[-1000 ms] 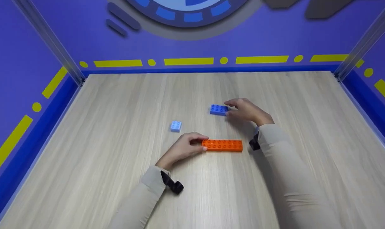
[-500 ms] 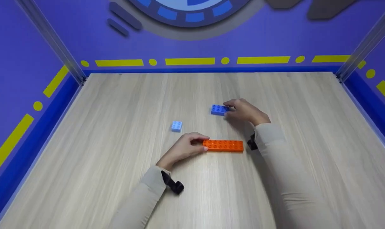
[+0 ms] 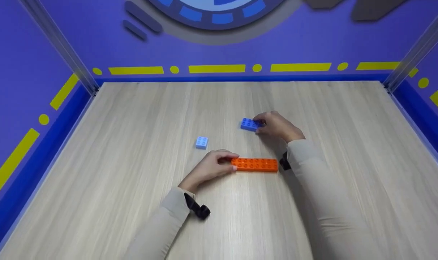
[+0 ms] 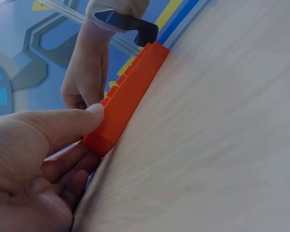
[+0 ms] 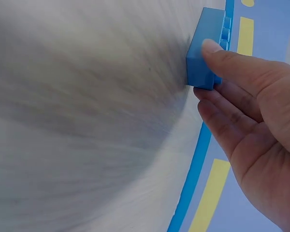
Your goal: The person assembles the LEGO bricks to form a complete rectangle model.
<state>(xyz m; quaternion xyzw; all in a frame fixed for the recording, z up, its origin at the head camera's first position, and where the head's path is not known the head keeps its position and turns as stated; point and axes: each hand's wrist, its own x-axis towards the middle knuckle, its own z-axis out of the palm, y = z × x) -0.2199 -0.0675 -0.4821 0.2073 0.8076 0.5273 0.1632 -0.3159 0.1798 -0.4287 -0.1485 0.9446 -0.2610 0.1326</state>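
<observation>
Lying on the table in front of me is a long orange toy brick (image 3: 257,165). My left hand (image 3: 211,168) pinches its left end between thumb and fingers; the left wrist view shows the thumb on the side of the orange brick (image 4: 128,99). Farther back, a blue toy brick (image 3: 248,124) is pinched at its right end by my right hand (image 3: 279,126). In the right wrist view the thumb presses the side of the blue brick (image 5: 203,58), and the fingers go behind it. A small light-blue brick (image 3: 201,142) sits left of both, touched by neither hand.
The wood-grain table (image 3: 139,144) carries the bricks. Purple-blue panels with yellow marks, such as the back wall (image 3: 219,54), enclose it behind and at both sides. A black wrist mount (image 3: 199,209) sticks out from the left sleeve.
My right hand has shifted slightly left over the blue brick's right end and now pinches it. The left hand stays on the orange brick, and the light-blue brick has not moved.
</observation>
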